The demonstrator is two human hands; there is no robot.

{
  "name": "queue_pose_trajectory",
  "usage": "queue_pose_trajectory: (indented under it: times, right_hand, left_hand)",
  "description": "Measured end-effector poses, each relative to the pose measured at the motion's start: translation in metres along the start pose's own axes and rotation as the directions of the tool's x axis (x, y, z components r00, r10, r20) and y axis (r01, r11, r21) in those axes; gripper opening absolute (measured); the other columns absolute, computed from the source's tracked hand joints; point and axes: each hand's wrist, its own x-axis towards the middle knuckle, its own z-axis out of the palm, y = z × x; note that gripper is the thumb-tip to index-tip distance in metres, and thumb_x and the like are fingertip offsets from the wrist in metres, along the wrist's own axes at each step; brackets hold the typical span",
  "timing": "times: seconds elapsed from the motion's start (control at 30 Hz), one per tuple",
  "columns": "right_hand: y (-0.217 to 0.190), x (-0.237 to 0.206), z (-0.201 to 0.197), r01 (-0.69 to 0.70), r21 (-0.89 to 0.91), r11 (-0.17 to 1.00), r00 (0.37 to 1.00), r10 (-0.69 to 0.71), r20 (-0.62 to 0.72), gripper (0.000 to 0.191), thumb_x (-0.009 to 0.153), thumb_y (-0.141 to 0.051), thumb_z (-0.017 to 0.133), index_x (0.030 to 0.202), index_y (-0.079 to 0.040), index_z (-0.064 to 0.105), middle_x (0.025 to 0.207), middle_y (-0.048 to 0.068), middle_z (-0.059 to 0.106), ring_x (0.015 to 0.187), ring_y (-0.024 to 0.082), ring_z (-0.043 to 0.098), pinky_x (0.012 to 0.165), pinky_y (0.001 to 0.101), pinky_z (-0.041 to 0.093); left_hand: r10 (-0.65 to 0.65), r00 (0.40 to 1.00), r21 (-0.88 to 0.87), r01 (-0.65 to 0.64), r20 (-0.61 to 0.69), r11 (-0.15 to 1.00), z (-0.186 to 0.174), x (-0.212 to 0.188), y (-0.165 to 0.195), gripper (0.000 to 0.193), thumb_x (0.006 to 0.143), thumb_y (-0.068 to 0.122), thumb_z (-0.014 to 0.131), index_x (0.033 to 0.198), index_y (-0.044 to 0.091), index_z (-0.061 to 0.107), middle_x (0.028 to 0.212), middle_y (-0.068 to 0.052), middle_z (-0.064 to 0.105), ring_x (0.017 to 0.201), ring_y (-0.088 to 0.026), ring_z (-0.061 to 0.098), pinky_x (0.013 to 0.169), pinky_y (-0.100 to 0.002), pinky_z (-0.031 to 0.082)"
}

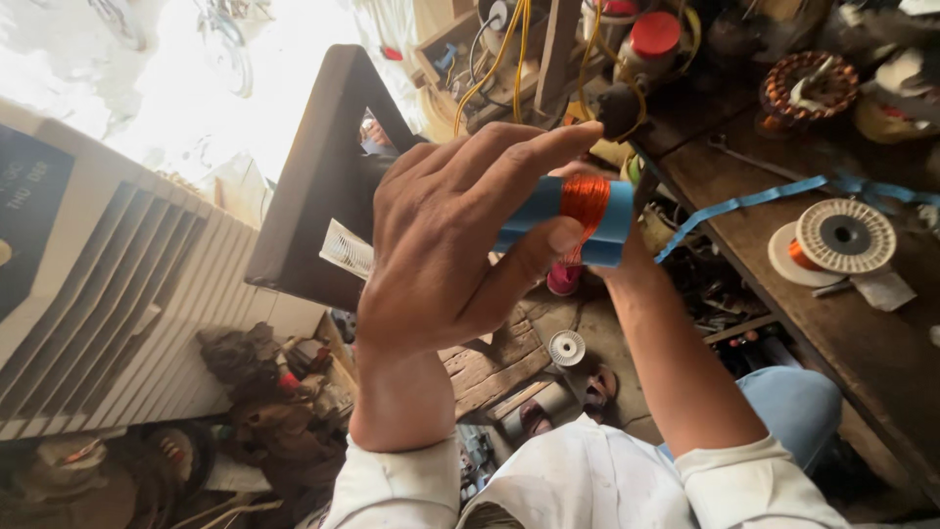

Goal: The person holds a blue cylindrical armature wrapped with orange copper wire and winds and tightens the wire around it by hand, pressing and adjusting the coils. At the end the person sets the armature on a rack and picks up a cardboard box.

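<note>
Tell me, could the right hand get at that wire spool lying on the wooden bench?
Probably yes. The right hand is behind the blue tube and looks busy holding it, but the wire spool lies flat on the bench just to its right, with nothing between.

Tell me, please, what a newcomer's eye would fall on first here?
The blue tube wound with bright copper wire, centre frame, gripped by the left hand, the right hand mostly hidden behind it. Then the wire spool on the wooden bench at right.

Cluttered dark wooden workbench (832, 323) on right. Grey louvred metal cabinet (117, 294) on left. Harsh daylight top left, littered concrete floor (607, 343) below.
</note>
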Motion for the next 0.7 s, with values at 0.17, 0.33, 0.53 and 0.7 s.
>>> queue_pose_trajectory:
  times: [0.17,0.33,0.53,0.7]
  right_hand:
    - [-0.01,-0.007,0.019,0.025,-0.409,0.912,0.968,-0.124,-0.217,0.027,0.104,-0.02,0.061,0.127,-0.005,0.06,0.122,0.006,0.064,0.114,0.014,0.062,0.098,0.0345,0.052]
    - [-0.077,-0.043,0.085,0.448,-0.873,0.193,0.562,-0.82,0.107,0.016,0.105,-0.016,0.063,0.094,-0.005,0.059,0.089,0.004,0.061,0.079,0.016,0.056,0.093,0.0384,0.053]
    - [-0.105,-0.043,0.139,0.583,-0.796,0.161,0.701,-0.596,0.392,0.035,0.094,-0.029,0.067,0.068,-0.007,0.058,0.062,0.002,0.054,0.058,0.015,0.057,0.123,0.0534,0.036]
    - [-0.096,-0.021,0.133,0.626,-0.734,0.263,0.658,-0.684,0.316,0.037,0.093,-0.029,0.07,0.066,-0.009,0.055,0.06,0.001,0.053,0.055,0.012,0.053,0.122,0.049,0.035]
  left_hand:
    - [0.073,0.997,-0.006,-0.073,-0.021,0.997,-0.002,0.001,-0.004,0.024,0.112,0.031,0.061,0.133,0.02,0.065,0.123,0.0,0.07,0.104,-0.019,0.072,0.087,-0.032,0.05]
    - [0.07,0.996,0.057,-0.067,-0.053,0.996,0.014,0.016,-0.017,0.024,0.106,0.025,0.067,0.129,0.023,0.072,0.12,0.003,0.073,0.093,-0.019,0.072,0.077,-0.034,0.051]
    - [0.059,0.994,0.105,-0.05,-0.088,0.993,0.029,0.033,-0.023,0.024,0.103,0.022,0.067,0.127,0.023,0.074,0.113,0.004,0.073,0.099,-0.022,0.072,0.082,-0.039,0.052]
    - [0.034,0.994,0.11,-0.022,-0.104,0.994,0.038,0.035,-0.019,0.023,0.101,0.023,0.068,0.124,0.024,0.074,0.11,0.005,0.073,0.093,-0.022,0.07,0.079,-0.038,0.051]
